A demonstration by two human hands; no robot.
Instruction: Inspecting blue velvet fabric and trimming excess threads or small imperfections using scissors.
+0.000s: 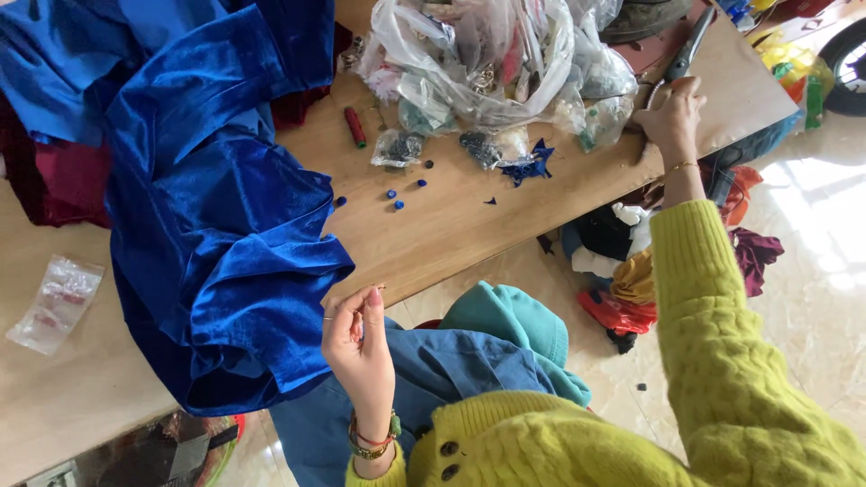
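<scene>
My left hand [356, 335] is raised at the near edge of the wooden table [451, 225], thumb and forefinger pinched on a thin needle-like thing [377, 289]. It is right next to a large shiny blue velvet cloth [216, 225] that drapes over the table edge. My right hand [672, 113], on an arm in a yellow-green knitted sleeve, reaches to the far right of the table and closes on the handles of black scissors [686, 50]. Several small blue buttons [397, 194] lie loose on the wood between the hands.
Clear plastic bags of sewing bits [478, 63] are heaped at the table's far side, with a red thread spool [354, 126] and a blue fabric scrap [532, 167] beside them. A small clear bag [54, 302] lies left. Mixed clothes [622, 271] are piled on the tiled floor.
</scene>
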